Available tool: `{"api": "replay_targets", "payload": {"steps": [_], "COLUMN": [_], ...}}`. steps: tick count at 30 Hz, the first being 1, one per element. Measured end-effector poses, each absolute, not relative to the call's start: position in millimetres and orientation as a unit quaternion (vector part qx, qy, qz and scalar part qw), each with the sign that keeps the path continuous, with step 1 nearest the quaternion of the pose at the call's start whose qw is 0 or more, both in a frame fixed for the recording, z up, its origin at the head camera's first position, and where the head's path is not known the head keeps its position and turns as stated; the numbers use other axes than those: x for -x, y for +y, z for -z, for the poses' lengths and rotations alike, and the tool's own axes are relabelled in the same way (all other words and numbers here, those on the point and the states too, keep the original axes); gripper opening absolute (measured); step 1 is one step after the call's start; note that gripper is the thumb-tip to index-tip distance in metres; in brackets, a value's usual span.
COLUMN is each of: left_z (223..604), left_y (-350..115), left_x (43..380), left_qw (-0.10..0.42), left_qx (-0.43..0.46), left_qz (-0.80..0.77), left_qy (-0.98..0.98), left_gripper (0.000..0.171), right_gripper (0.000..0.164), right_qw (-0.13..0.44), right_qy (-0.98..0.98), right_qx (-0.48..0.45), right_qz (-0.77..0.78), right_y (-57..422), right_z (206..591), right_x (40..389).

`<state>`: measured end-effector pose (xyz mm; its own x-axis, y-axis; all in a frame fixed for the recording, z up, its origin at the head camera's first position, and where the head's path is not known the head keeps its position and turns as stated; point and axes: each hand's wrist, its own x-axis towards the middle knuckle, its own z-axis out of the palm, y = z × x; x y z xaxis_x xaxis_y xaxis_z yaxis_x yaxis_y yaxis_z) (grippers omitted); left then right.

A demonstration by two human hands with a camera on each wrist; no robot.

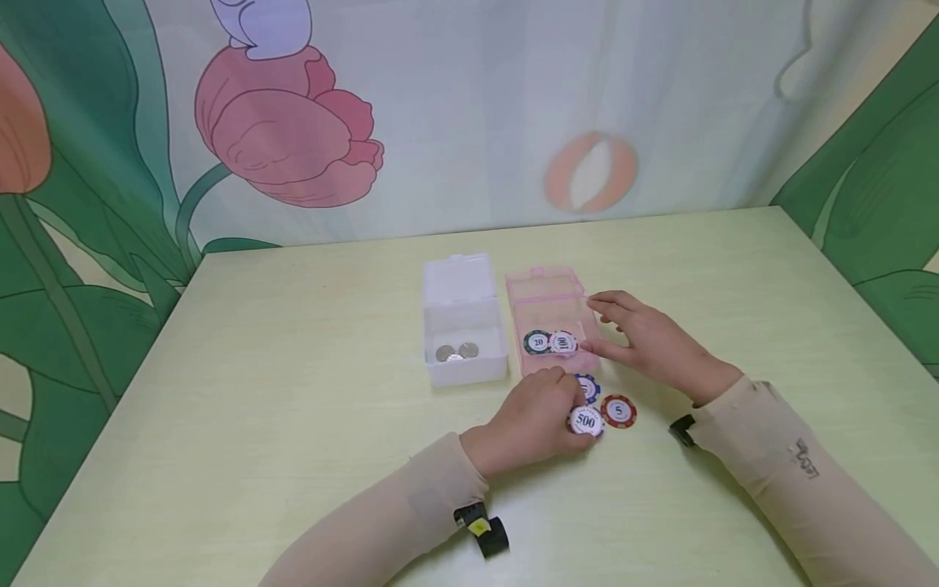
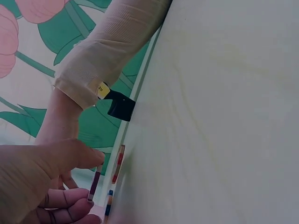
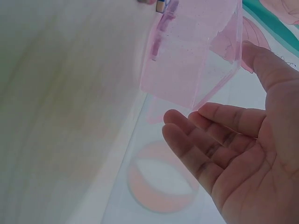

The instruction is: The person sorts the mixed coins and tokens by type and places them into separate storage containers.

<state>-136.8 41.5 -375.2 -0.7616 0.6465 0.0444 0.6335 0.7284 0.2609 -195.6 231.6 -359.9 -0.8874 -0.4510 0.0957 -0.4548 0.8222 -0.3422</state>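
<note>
My left hand (image 1: pixel 524 420) pinches a poker chip marked 500 (image 1: pixel 586 421) between thumb and fingers, in front of the pink box. In the left wrist view that chip (image 2: pixel 95 184) is seen edge-on. A red chip marked 5 (image 1: pixel 619 412) and a blue-edged chip (image 1: pixel 589 388) lie close by on the table, the blue one partly hidden by my left fingers. The open pink plastic box (image 1: pixel 543 314) contains a green chip marked 20 (image 1: pixel 537 342) and a chip marked 100 (image 1: pixel 563 342). At its right side, my right hand (image 1: pixel 653 342) rests fingertips and thumb against the box (image 3: pixel 187 60).
Left of the pink box stands an open clear-white plastic box (image 1: pixel 465 371) with several silver coins (image 1: pixel 468 350) inside. Both lids are tipped back toward the far side. A printed curtain (image 1: pixel 469 122) hangs behind the table's back edge (image 1: pixel 367 240).
</note>
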Motion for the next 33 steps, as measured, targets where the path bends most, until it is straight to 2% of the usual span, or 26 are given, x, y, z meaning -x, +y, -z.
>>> {"api": "replay_targets", "payload": {"steps": [19, 33], "left_z": [355.8, 342.0], "left_y": [33.8, 21.6], "left_x": [141.0, 147.4], "left_qw": [-0.002, -0.049], "left_qx": [-0.343, -0.328], "left_qz": [-0.136, -0.147], "left_qy": [0.929, 0.932], "left_gripper": [0.039, 0.037], "right_gripper": [0.071, 0.069], "right_qw": [0.003, 0.007], "right_qy": [-0.955, -0.953], "right_qx": [-0.232, -0.237], "right_qz": [-0.184, -0.189], "right_y": [231.7, 232.2], "right_z": [359.9, 360.4], "right_x": [195.8, 196.2]}}
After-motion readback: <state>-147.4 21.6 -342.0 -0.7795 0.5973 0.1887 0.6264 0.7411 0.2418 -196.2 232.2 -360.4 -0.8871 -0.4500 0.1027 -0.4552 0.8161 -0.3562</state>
